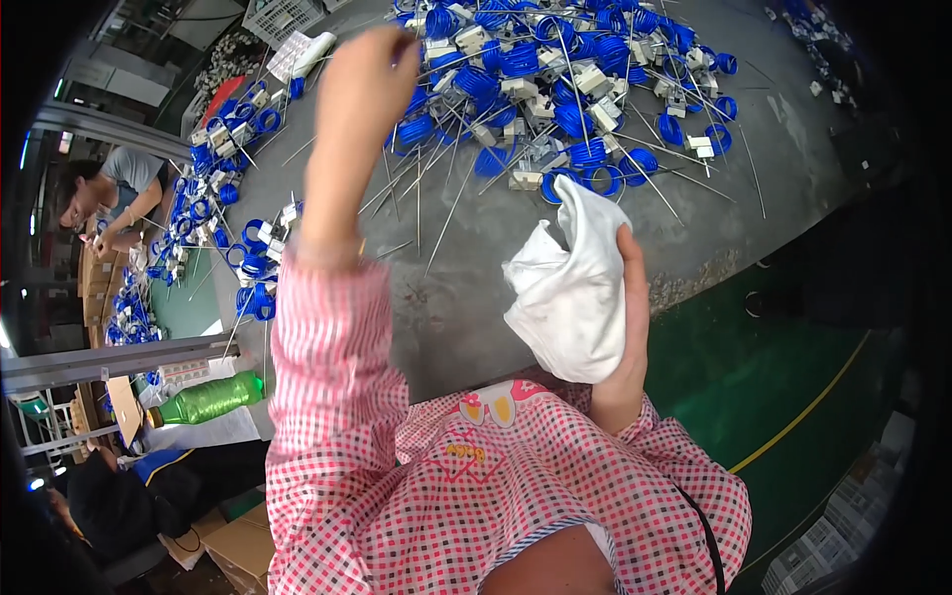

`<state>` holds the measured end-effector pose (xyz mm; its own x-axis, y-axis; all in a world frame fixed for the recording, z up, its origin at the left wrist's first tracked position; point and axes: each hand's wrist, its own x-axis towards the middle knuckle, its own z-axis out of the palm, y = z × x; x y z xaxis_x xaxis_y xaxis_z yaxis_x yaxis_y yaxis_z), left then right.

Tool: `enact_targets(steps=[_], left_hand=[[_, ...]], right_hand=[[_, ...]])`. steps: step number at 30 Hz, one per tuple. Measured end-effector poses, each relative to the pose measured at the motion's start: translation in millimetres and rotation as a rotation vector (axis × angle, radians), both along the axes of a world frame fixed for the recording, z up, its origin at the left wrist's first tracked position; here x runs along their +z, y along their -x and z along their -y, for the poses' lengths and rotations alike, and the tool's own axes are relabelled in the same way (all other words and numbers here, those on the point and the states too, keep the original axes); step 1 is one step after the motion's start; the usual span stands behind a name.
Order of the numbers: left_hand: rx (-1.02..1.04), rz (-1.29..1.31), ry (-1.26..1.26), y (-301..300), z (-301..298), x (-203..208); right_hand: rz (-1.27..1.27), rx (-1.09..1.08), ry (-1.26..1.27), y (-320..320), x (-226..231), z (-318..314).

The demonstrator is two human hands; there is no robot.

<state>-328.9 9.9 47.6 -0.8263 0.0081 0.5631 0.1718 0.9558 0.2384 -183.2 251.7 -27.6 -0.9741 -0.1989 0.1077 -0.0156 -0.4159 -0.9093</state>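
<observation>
My right hand point(636, 307) grips a crumpled white cloth point(573, 297) above the near side of the grey table, its fingers wrapped along the cloth's right side. My left hand point(367, 84) is raised at the left edge of a large pile of parts point(580, 104), its fingers curled and slightly blurred. What those fingers hold, if anything, is hidden. The parts look like capillary thermostats: blue coils joined to small white-and-metal blocks and long thin metal rods. Some rods stick out from the pile toward me.
More blue-coil parts point(238, 139) line the table's left side. A green bottle point(208, 399) lies at lower left, beyond a metal rail point(119, 363). A white basket point(283, 18) stands at the far left. Another person point(119, 193) works at left; white crates point(828, 540) are stacked lower right.
</observation>
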Motion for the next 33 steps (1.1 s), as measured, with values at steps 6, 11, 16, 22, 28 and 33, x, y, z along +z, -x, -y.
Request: enact_targets(steps=[6,11,16,22,28,33], left_hand=[[0.119,0.509,0.386,85,-19,-8],[-0.108,0.37,0.353,83,-23,-14],[-0.322,0.171,0.108,69,12,-8],[-0.116,-0.244,0.153,57,37,-13],[-0.313,-0.12,-0.873,27,49,-9],[-0.425,-0.277,-1.122,-7,44,8]], right_hand=[[0.483,0.04,0.493,-3,20,2],[0.965,0.156,0.791,2,5,11],[1.032,0.27,0.788,-11,2,16],[1.031,0.231,0.786,-4,-11,12],[0.915,0.256,0.82,-3,-17,16],[0.921,0.303,0.905,-2,-14,28]])
